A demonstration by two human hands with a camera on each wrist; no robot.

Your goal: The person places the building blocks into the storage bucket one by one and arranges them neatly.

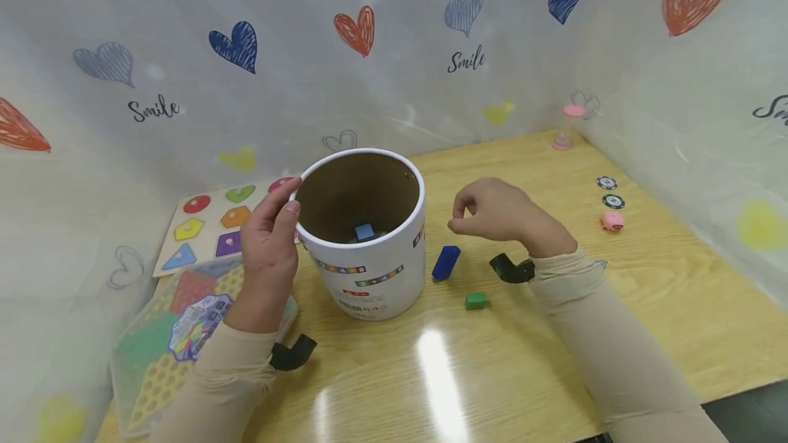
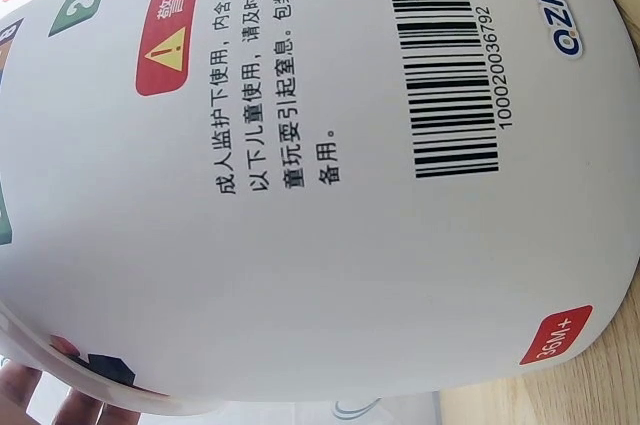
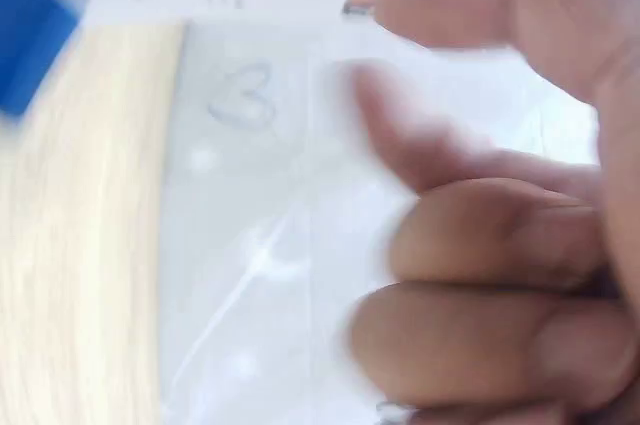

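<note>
A white bucket [image 1: 382,279] with printed number strips stands upright on the table. My left hand [image 1: 269,258] grips its rim at the left, thumb outside and near the top edge; the left wrist view shows fingertips [image 2: 75,407] at the rim. A light-blue block [image 1: 364,232] lies inside; much of the bottom is hidden. Right of the bucket, above the table, my right hand [image 1: 495,214] holds nothing. Its thumb and index finger are apart, the other fingers loosely bent. Below it lie a dark-blue block [image 1: 446,263] and a small green block [image 1: 476,301].
Behind my left arm are a shape puzzle board [image 1: 203,221] and a clear-covered colored set [image 1: 166,340]. Toward the right edge sit two poker chips [image 1: 609,192], a pink pig figure [image 1: 612,221] and a pink sand timer [image 1: 566,128]. A printed curtain [image 1: 394,87] encloses the table.
</note>
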